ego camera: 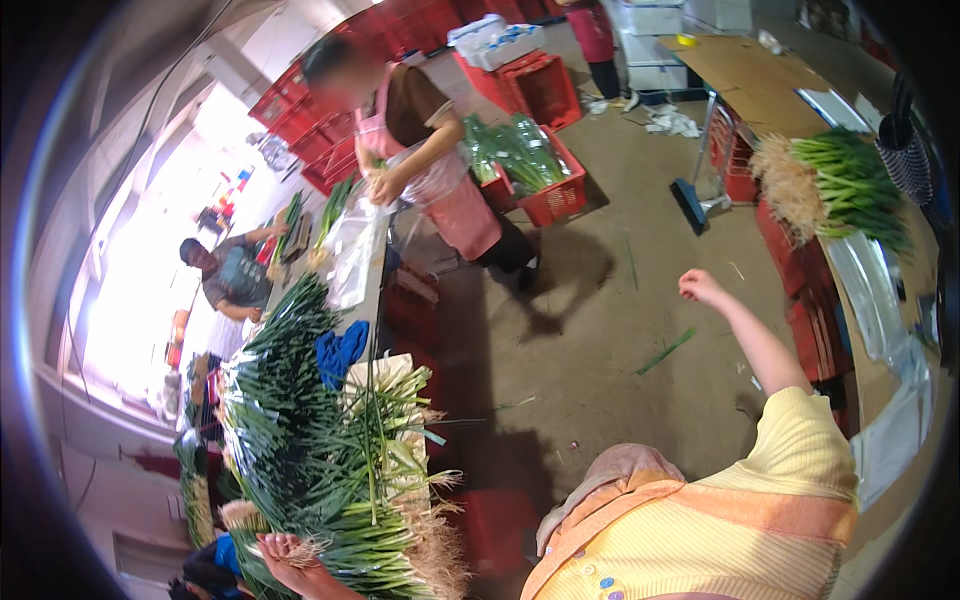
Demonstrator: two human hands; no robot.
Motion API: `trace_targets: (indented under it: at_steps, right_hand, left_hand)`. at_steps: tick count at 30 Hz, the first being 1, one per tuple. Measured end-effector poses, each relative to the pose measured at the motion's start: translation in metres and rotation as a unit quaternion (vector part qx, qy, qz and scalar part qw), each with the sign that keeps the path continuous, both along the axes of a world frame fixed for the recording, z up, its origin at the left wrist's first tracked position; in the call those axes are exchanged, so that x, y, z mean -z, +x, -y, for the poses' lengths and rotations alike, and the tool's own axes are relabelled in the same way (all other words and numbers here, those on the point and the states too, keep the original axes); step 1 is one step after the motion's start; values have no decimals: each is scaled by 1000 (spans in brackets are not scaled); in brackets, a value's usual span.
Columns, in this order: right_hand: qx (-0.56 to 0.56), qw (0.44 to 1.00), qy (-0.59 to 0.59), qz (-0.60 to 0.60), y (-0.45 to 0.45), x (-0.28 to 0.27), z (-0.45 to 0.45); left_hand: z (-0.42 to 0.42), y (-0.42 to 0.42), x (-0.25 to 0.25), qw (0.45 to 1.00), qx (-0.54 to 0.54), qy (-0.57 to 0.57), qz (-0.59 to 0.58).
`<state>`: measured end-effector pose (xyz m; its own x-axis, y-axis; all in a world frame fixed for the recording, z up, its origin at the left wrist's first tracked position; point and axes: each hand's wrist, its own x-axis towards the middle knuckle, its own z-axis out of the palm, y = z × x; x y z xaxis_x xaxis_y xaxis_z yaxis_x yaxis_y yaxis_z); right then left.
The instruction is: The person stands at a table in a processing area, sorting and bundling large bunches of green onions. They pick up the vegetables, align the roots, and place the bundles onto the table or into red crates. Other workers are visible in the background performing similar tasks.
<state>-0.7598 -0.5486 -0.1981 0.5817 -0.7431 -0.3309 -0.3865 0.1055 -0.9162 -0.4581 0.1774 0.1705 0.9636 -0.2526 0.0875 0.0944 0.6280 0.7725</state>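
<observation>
At the lower left, my left hand (pixel 281 559) is closed around the pale root end of some green onions (pixel 306 551), above the heaped table. Beside it lies a bundle of green onions (pixel 367 544), with its stringy roots hanging toward the table's edge. A large heap of green onions (pixel 281 420) stretches along the table, dark leaves uppermost. My right hand (pixel 701 289) is held out over the floor at the right, fingers curled in, and I see nothing in it.
A worker in a pink apron (pixel 465 210) stands by the table; another person (pixel 232 274) is across it. Red crates (pixel 551 187) hold bagged green onions. A broom (pixel 690 202) leans against the right-hand bench (pixel 757 82), which carries more green onions (pixel 847 184) and plastic bags (pixel 870 300).
</observation>
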Motion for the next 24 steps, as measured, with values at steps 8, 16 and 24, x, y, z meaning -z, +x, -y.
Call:
trace_targets:
  at_steps: [8, 16, 24]
  right_hand:
    - [-270, 961, -40, -32, 136, 6, -134]
    - [-475, 871, -99, -71, 207, 12, -318]
    - [-682, 713, -163, 15, 287, -26, -562]
  left_hand:
    - [-47, -7, 27, 956, -252, 151, -3]
    - [-117, -12, 226, 888, -182, 356, -228]
    - [-158, -60, 328, 909, -22, 309, -277]
